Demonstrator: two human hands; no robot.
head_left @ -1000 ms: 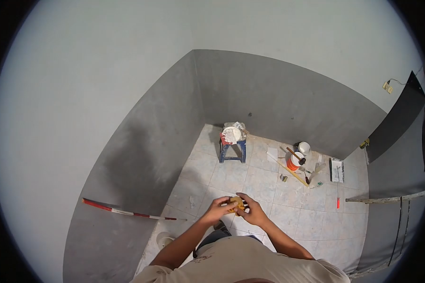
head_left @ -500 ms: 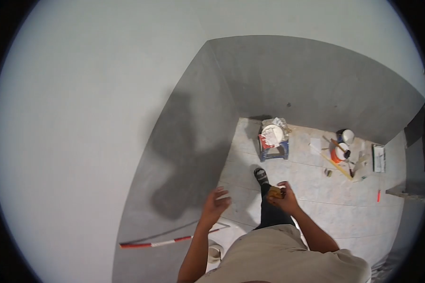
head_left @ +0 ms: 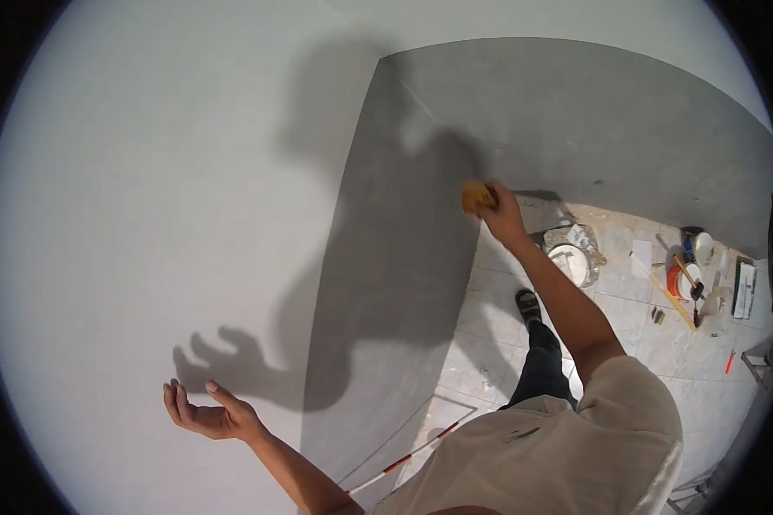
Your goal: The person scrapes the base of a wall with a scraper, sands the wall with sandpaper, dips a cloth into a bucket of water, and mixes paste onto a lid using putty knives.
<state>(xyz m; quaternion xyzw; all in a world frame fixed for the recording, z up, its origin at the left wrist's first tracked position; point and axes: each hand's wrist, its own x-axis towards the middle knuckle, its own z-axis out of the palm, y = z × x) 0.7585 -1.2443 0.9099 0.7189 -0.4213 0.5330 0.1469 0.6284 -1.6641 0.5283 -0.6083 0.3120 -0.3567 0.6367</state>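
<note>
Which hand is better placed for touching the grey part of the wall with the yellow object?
Probably the right hand: it holds the yellow object and is stretched out towards the grey part. The left hand is open, looks empty and appears against the white part.

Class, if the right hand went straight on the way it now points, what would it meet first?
Probably the dark grey wall, with the yellowish-brown item in the right hand touching it first; depth is unclear, so any gap is hard to judge.

Soft shadows (head_left: 339, 112) darken the left wall (head_left: 146, 215) within black, curved fisheye edges
</note>
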